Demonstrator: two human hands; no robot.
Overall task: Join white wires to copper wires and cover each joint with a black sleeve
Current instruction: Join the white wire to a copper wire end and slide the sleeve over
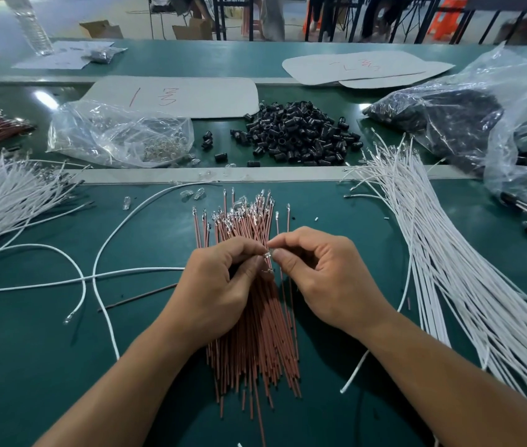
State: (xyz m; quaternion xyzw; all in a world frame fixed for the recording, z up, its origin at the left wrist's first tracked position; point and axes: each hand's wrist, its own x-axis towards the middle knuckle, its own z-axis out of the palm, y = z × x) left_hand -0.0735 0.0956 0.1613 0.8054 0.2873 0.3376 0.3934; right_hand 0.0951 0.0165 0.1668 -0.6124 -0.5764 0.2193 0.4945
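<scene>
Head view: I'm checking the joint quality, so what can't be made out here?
Clear tip: head view, too small; pinched between left hand and right hand, whose fingertips cover it, so no joint can be judged.
Copper wires: head view, middle stretch hidden under both hands.
Plastic bag at the right: head view, dark contents blurred by crinkled plastic, cut off by the right edge.

Left hand (220, 285): bare, the back and the knuckles showing, with fine creases over the finger joints.
Right hand (326, 275): bare, with a short, plain thumbnail (279, 254) and creases across the knuckles; tendon lines faintly mark the back.
Left forearm (120, 382): bare and smooth from the wrist to the lower edge of the view, widening toward the elbow.
Right forearm (449, 375): also bare, from the wrist to the lower right corner of the view.
</scene>
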